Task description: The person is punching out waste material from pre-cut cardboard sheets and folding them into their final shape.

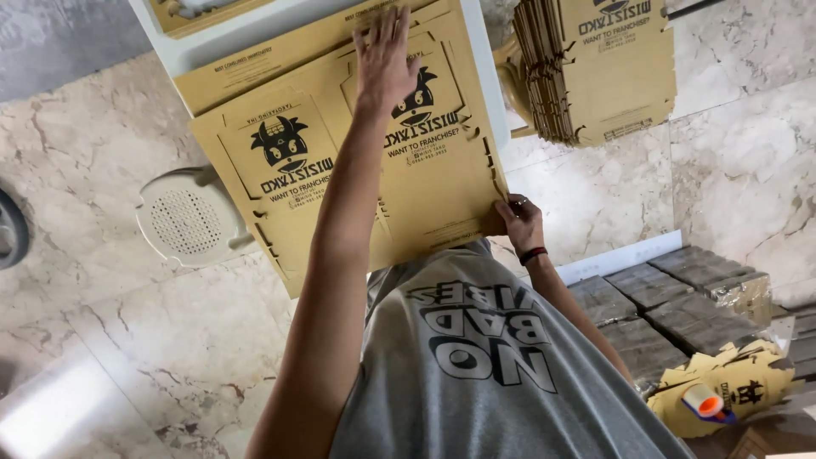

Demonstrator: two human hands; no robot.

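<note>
A flat tan cardboard box blank [433, 170] with a black cartoon print lies on top of other blanks on a white table [183, 51]. My left hand [387, 55] rests flat on the far part of the top blank, fingers spread and holding nothing. My right hand [518, 223], with a dark band on its wrist, pinches the near right corner of the same blank. A second printed blank [280, 170] sticks out underneath to the left. My grey printed shirt fills the bottom of the view.
A thick stack of the same blanks [595, 68] stands at the upper right. A white plastic stool [187, 223] sits on the marble floor at the left. Wrapped grey bundles [671, 297] and crumpled tan cardboard with an orange-and-white roll [704, 399] lie at the lower right.
</note>
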